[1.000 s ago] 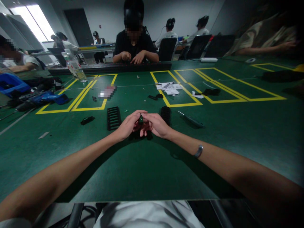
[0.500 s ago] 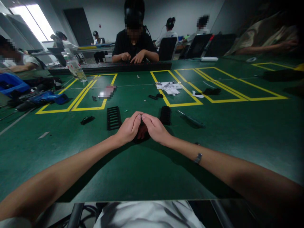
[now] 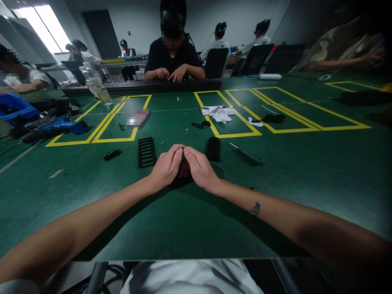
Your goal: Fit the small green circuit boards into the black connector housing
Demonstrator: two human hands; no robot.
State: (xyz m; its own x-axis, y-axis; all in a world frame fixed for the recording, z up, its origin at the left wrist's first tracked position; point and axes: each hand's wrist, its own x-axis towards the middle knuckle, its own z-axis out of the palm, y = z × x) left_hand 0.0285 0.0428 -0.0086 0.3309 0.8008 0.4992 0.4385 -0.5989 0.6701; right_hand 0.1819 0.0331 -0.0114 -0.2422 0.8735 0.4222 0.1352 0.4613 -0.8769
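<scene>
My left hand [image 3: 167,165] and my right hand [image 3: 201,166] meet above the green table, thumbs side by side and fingers curled together. Whatever lies between them is hidden; only a dark sliver shows at the thumb tips. Just left of my left hand lies a black slotted plastic frame [image 3: 146,152]. Beyond my right hand sits a black ribbed plastic part [image 3: 213,149]. A screwdriver [image 3: 247,154] with a dark handle rests farther right. To the left is a small black part [image 3: 112,154], and a tiny green piece [image 3: 163,143] lies past my left hand.
Yellow tape rectangles [image 3: 113,141] mark the far table. White papers [image 3: 219,113], small black pieces [image 3: 200,124] and a clear bottle [image 3: 99,87] stand or lie there. A blue power tool [image 3: 65,125] is at the left. A person in black [image 3: 173,57] works across the table.
My hands stay pressed together in the same place, with only a very slight shift. The things on the table have not moved.
</scene>
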